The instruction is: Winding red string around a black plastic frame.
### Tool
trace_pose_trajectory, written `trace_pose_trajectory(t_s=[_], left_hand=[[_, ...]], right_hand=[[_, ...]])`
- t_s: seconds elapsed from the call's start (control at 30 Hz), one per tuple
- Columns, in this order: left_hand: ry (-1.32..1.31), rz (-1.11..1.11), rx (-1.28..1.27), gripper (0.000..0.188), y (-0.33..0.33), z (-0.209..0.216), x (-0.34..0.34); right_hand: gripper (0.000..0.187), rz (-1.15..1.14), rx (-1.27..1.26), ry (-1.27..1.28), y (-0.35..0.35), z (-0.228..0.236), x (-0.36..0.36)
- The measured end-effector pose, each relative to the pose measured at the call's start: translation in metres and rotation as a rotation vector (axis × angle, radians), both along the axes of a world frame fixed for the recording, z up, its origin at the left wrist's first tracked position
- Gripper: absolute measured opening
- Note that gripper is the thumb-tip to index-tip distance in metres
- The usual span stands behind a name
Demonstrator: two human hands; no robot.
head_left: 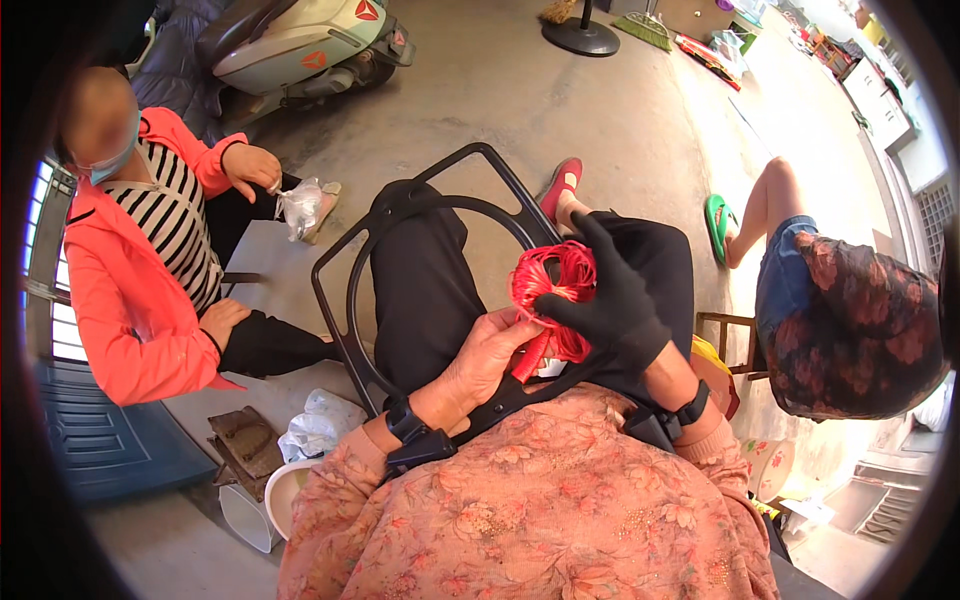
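A bundle of shiny red cord, wound into a loose coil, is held up over my lap between both hands. My left hand, bare, pinches the lower part of the coil between thumb and fingertips. In a black glove, my right hand grips the coil from its right side, the thumb pressed across its front. A short red tail of the bundle hangs below my left fingertips. Across my lap rests a black metal frame with a rounded ring inside it. Part of the coil is hidden behind my fingers.
A person in a coral jacket sits at left, holding a clear plastic bag. Another person in a dark floral top sits at right. A scooter stands at far left. Near my left side is a white bucket.
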State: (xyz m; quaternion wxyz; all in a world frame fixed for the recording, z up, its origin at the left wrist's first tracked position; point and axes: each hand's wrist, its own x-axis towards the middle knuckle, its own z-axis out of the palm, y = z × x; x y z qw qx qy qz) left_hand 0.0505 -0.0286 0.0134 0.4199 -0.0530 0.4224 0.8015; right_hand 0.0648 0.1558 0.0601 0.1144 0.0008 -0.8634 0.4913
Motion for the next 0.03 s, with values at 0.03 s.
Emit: trace_pose_trajectory(t_s=[0.03], left_hand=[[0.028, 0.006, -0.017, 0.018, 0.0004, -0.0004, -0.0001]], right_hand=[[0.084, 0.057, 0.046, 0.022, -0.0055, -0.004, 0.001]])
